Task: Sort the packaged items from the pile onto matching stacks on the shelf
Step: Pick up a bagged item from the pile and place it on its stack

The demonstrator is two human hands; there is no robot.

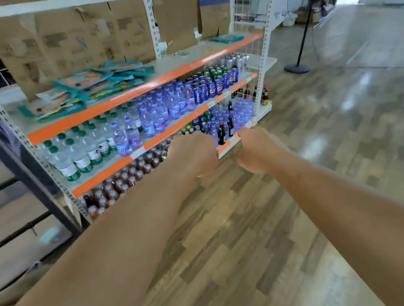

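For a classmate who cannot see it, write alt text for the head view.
Two bare hands, left hand and right hand, reach empty toward a white metal shelf with orange edges, where a loose pile of teal flat packets lies above rows of bottled drinks.

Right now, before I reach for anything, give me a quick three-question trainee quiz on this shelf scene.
1. True or false: the pile of teal packets lies on the shelf above the water bottles.
2. What do the left hand and right hand hold?
3. The blue cans stand: A) left of the water bottles B) right of them C) on the floor

Key: 1 true; 2 nothing visible, both look curled shut; 3 B
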